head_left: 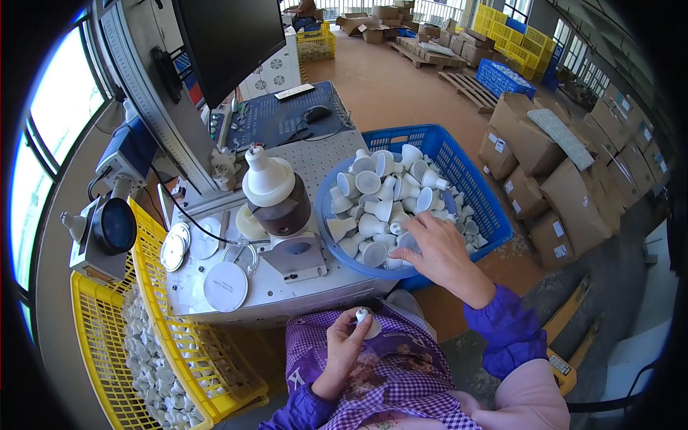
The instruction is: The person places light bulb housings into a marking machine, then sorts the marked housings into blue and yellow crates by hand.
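Left hand (342, 344) grips one white lamp cup (368, 322) over the lap. Right hand (438, 247), fingers curled, reaches into the blue bowl (324, 208) of cups on the desk (315, 283); fixture (276, 197) alongside, blue crate (473, 183) behind.

Left hand (344, 344) raised near chest, grip closed; right hand (438, 252) extended forward, fingers curled.

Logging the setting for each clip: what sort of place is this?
Most likely a factory or warehouse floor. Stacked cardboard boxes and wooden pallets fill the background, and a blue basin of identical white parts sits on a workbench beside a fixture.
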`<state>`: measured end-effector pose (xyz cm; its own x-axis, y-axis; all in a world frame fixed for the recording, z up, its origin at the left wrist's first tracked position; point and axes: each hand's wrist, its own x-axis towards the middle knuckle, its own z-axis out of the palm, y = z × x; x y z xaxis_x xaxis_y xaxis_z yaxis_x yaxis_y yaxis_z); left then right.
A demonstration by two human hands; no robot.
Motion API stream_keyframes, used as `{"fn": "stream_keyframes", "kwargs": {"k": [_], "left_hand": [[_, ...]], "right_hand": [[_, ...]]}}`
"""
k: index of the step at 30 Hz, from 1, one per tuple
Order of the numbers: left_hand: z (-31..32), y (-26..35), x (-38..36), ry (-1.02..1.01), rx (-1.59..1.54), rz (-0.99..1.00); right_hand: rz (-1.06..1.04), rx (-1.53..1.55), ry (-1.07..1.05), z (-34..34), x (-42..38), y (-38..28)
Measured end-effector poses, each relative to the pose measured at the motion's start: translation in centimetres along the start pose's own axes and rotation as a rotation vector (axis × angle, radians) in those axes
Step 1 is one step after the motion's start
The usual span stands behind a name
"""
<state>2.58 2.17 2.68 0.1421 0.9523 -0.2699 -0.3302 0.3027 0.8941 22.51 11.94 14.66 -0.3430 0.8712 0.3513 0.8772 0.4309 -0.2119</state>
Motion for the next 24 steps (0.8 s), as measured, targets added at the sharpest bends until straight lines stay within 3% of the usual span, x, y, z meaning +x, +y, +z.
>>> {"fn": "stream_keyframes", "kwargs": {"k": [1,5,8,10,11,13,16,19,24], "left_hand": [[0.1,0.0,0.0,0.009,-0.018,0.015],[0.3,0.1,-0.4,0.010,-0.038,0.032],[0.1,0.1,-0.4,0.024,-0.067,0.054],[0.1,0.4,-0.5,0.028,-0.085,0.045],[0.1,0.4,-0.5,0.030,-0.096,0.034],[0.2,0.3,-0.5,0.021,-0.095,0.043],[0.3,0.4,-0.6,0.009,-0.090,0.043],[0.2,0.5,-0.7,0.013,-0.097,0.035],[0.3,0.5,-0.8,0.014,-0.110,0.043]], "right_hand": [[0.024,-0.110,0.037,0.4,-0.4,-0.3],[0.128,-0.074,-0.029,1.0,-1.0,-0.2],[0.279,0.151,-0.049,-0.1,-1.4,-0.2],[0.374,0.606,0.013,-0.4,-1.9,0.2],[0.373,0.603,0.009,0.1,-2.3,0.7],[0.328,1.029,0.110,2.2,-3.0,1.9],[0.402,1.264,0.106,2.8,-3.5,2.4],[0.442,1.418,0.172,2.7,-3.1,1.8],[0.416,1.309,0.197,2.8,-2.6,1.0]]}}
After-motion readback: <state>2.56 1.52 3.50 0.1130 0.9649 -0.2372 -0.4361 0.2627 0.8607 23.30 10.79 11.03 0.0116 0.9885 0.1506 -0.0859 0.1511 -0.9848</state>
